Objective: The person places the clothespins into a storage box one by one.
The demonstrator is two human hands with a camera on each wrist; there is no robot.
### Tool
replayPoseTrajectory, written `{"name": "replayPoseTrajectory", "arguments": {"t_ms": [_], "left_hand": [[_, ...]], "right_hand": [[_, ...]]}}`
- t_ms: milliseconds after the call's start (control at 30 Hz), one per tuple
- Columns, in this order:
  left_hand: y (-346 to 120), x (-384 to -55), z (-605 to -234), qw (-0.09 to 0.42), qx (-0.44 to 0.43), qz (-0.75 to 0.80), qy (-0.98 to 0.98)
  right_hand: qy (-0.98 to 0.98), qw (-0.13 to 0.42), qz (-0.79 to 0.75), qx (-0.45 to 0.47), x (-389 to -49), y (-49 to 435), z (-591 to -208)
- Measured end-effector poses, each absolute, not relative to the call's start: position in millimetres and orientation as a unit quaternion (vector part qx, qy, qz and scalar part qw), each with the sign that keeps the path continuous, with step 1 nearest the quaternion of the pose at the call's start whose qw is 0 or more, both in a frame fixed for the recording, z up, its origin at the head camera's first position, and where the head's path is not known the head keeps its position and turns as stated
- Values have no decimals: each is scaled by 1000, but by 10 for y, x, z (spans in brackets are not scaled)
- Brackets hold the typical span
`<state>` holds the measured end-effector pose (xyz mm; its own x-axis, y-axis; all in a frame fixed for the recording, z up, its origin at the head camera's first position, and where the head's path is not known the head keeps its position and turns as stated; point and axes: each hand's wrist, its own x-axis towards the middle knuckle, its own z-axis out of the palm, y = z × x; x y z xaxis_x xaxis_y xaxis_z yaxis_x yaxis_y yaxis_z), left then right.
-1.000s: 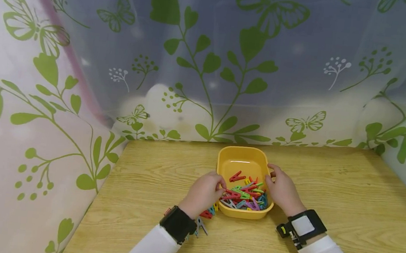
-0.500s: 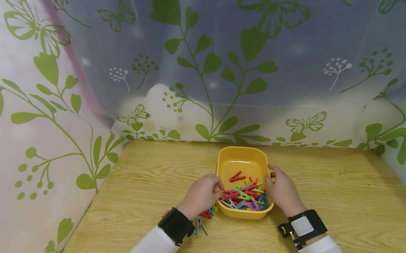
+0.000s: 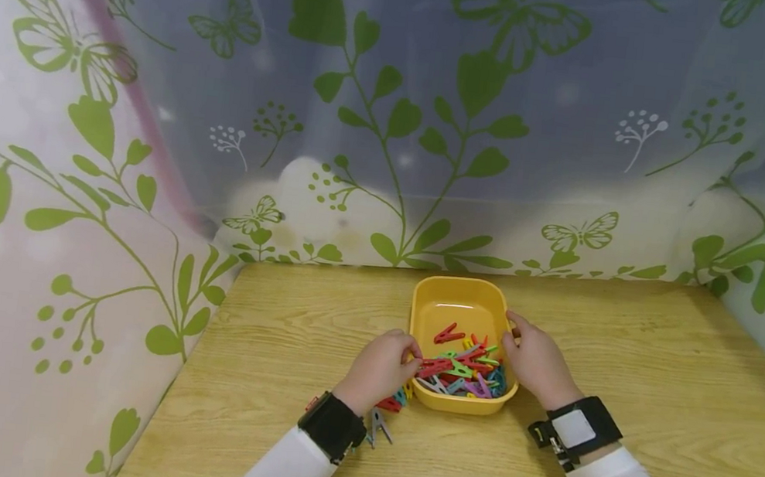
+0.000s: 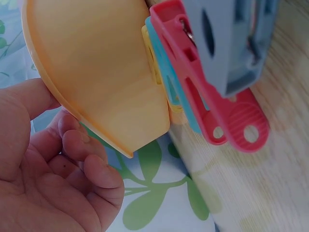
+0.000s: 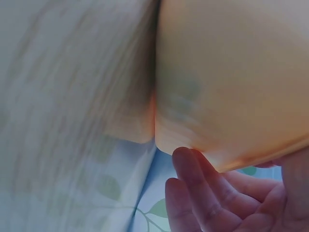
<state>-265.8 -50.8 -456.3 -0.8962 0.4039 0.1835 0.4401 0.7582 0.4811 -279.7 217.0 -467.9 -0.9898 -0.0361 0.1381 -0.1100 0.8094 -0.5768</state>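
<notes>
A yellow plastic basin (image 3: 459, 288) stands on the table, many-coloured clothespins (image 3: 460, 368) heaped toward its near end. At its left rim, my left hand (image 3: 378, 372) pinches the end of a red clothespin (image 3: 436, 367); in the left wrist view the thumb tip is hidden behind the rim. My right hand (image 3: 540, 364) holds the right rim, thumb over the edge and fingers along the outer wall, as the right wrist view also shows. Outside the basin, below my left hand, lie a grey clothespin (image 4: 227, 43), a red one (image 4: 212, 92), a blue one and a yellow one.
The wooden table (image 3: 306, 300) spreads out on both sides of the basin. A curtain (image 3: 373, 191) with green leaves and butterflies hangs along its back and sides. One red clothespin (image 3: 449, 334) lies apart from the heap inside the basin.
My left hand has drawn back slightly to the left, and the red clothespin at its fingertips has shifted with it. The right hand and basin stay in place.
</notes>
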Motion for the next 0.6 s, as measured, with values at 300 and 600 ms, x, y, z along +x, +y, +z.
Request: {"name": "replayPoseTrajectory", "arguments": {"t_ms": [300, 600], "left_hand": [[-515, -2647, -4565, 29, -225, -269, -936], [-509, -2644, -4560, 14, -219, -265, -939]], "right_hand": [[-955, 53, 287, 52, -2779, 2180, -4651], [-957, 46, 283, 50, -2782, 2173, -4653]]}}
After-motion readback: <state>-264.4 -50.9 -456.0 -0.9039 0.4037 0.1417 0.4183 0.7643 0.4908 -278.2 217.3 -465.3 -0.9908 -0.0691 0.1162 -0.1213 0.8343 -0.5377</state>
